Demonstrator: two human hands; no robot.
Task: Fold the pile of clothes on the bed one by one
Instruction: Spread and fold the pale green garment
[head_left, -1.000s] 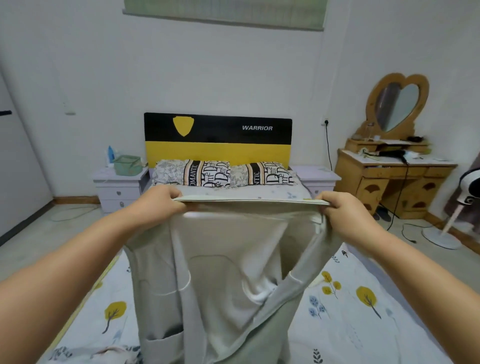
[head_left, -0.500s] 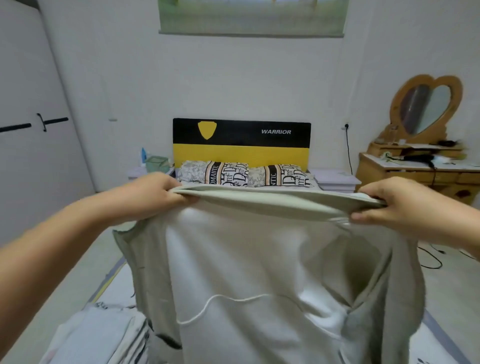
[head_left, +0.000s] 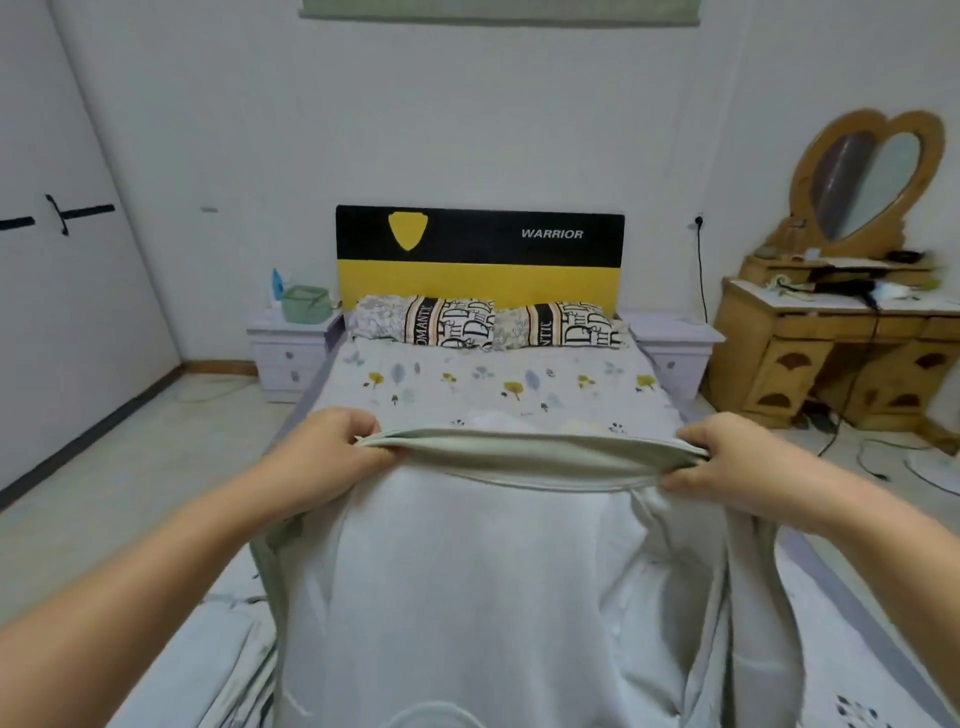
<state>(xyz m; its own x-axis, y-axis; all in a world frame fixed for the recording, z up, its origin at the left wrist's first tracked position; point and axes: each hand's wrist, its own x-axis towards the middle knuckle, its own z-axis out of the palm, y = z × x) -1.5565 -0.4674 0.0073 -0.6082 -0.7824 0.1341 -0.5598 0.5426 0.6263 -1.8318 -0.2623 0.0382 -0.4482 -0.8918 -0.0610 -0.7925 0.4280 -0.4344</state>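
A pale grey-green garment (head_left: 493, 597) hangs in front of me, held up by its top hem over the bed (head_left: 509, 389). My left hand (head_left: 332, 452) pinches the hem's left end and my right hand (head_left: 727, 457) pinches its right end, so the hem stretches between them. The cloth drapes down and hides the near part of the bed. More light clothing (head_left: 234, 670) lies at the lower left, partly covered by the hanging garment.
Two patterned pillows (head_left: 488, 327) lie against the black-and-yellow headboard (head_left: 478, 260). White nightstands (head_left: 291, 348) flank the bed. A wooden dressing table (head_left: 841, 353) with a heart mirror stands at the right, cables on the floor beside it.
Both hands have lowered the garment, so the bedsheet and pillows now show above the hem. The view has swung back toward the bed's centre.
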